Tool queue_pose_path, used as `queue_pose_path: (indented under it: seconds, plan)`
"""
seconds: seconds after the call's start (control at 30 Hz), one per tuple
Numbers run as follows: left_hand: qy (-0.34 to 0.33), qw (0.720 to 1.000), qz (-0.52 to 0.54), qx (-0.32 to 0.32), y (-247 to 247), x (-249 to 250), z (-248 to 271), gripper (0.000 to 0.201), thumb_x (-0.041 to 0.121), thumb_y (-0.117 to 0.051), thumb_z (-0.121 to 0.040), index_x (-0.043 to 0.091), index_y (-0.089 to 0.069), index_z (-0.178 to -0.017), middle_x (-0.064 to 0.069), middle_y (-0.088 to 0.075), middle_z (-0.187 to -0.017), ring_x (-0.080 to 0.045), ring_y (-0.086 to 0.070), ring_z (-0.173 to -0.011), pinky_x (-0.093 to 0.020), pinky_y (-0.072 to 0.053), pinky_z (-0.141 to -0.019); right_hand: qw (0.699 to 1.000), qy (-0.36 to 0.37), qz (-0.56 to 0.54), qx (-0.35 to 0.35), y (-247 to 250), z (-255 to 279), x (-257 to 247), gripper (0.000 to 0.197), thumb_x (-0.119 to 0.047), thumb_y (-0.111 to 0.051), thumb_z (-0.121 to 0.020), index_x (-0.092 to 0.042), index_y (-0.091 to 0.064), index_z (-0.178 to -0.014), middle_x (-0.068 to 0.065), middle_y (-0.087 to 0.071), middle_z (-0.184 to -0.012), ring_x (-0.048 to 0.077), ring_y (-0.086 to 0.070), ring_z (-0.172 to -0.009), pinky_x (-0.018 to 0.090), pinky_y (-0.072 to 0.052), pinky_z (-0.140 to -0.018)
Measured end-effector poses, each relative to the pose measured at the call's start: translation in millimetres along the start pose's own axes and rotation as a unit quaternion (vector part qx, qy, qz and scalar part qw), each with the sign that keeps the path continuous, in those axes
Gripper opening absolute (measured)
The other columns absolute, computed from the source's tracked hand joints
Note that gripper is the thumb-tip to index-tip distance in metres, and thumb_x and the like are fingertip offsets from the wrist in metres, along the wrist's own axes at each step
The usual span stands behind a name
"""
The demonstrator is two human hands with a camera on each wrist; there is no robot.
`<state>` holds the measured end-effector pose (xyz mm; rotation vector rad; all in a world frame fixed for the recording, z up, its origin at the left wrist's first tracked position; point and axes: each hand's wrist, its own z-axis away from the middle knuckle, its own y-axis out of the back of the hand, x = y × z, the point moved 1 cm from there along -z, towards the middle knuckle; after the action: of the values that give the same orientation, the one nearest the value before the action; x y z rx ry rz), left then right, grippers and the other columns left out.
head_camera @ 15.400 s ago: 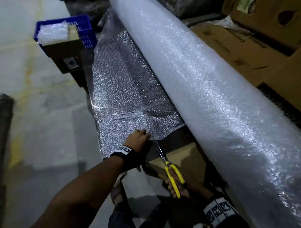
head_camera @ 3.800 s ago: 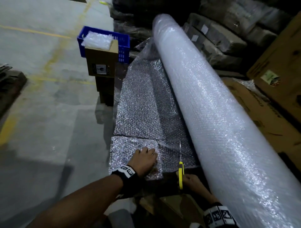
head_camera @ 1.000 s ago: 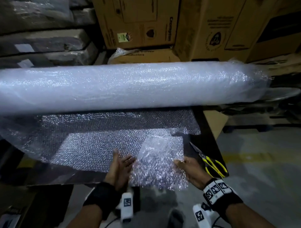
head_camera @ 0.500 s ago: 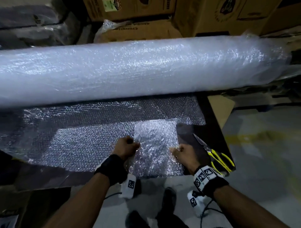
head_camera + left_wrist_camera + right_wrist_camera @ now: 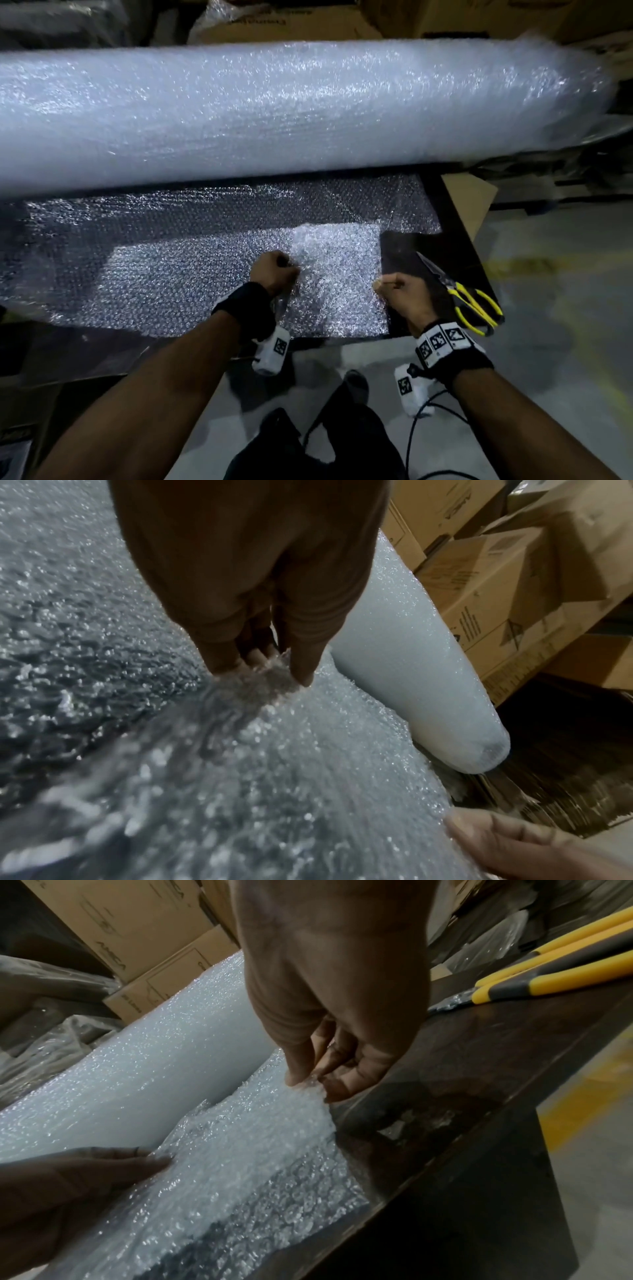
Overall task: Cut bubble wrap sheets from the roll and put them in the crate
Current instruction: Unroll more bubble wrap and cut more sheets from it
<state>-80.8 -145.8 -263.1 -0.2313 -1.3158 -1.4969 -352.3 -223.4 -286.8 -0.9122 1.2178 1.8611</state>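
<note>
I pinch the cut bubble wrap sheet (image 5: 337,274) at both side edges, left hand (image 5: 274,274) and right hand (image 5: 400,291), on the table (image 5: 455,246) before the roll (image 5: 291,109); scissors (image 5: 469,301) lie just right.

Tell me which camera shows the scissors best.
The head view: the whole scissors lie on the dark table, right of the right hand. The right wrist view catches only their yellow handles; the left wrist view shows none.
</note>
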Motion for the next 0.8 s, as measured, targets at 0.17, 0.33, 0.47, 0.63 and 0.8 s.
queue_pose_path:
  seconds: [0.17,0.33,0.47,0.63,0.8]
  plan:
    - [-0.005,0.999,-0.034,0.036,-2,-3,1,0.016,0.02,-0.077,-0.084,0.007,-0.073,-0.093,-0.006,-0.069,-0.086,-0.018,-0.063,-0.082,-0.021,-0.037,-0.067,1.0,0.004,0.012,0.018,-2,-3,4,0.015,-0.012,-0.083,-0.08,-0.017,-0.069,-0.079,0.002,-0.071,-0.074,0.014,-0.063,-0.068,0.029,-0.052,-0.07]
    - [-0.016,0.996,-0.064,0.062,-6,1,-4,0.021,0.021,-0.076,-0.083,0.007,-0.073,-0.099,-0.012,-0.073,-0.1,-0.027,-0.067,-0.095,-0.025,-0.042,-0.074,0.999,0.005,0.035,0.022,-6,-5,3,0.014,-0.014,-0.084,-0.079,-0.016,-0.07,-0.079,0.005,-0.071,-0.072,0.018,-0.064,-0.065,0.035,-0.054,-0.072]
    - [-0.018,0.995,-0.066,0.067,-6,0,-5,0.019,0.017,-0.077,-0.083,0.005,-0.073,-0.096,-0.014,-0.073,-0.098,-0.028,-0.067,-0.094,-0.022,-0.036,-0.068,0.998,0.008,0.06,0.021,-11,-3,6,0.018,-0.019,-0.085,-0.077,-0.022,-0.069,-0.071,-0.001,-0.073,-0.072,0.017,-0.068,-0.07,0.039,-0.058,-0.075]
    - [-0.021,0.993,-0.103,0.059,-8,-1,-4,0.014,0.018,-0.074,-0.082,0.008,-0.073,-0.092,-0.014,-0.072,-0.097,-0.029,-0.066,-0.095,-0.028,-0.043,-0.074,0.995,0.023,0.091,0.025,-10,5,4,0.014,-0.019,-0.083,-0.08,-0.02,-0.07,-0.076,-0.001,-0.07,-0.074,0.01,-0.063,-0.07,0.023,-0.045,-0.071]
    - [-0.017,0.994,-0.099,0.046,-11,-1,-4,0.004,0.015,-0.071,-0.08,0.012,-0.07,-0.083,-0.014,-0.073,-0.089,-0.03,-0.067,-0.09,-0.03,-0.047,-0.074,0.994,0.017,0.101,0.028,-8,5,6,0.015,-0.022,-0.084,-0.078,-0.022,-0.07,-0.075,-0.002,-0.071,-0.074,0.014,-0.066,-0.075,0.025,-0.048,-0.075]
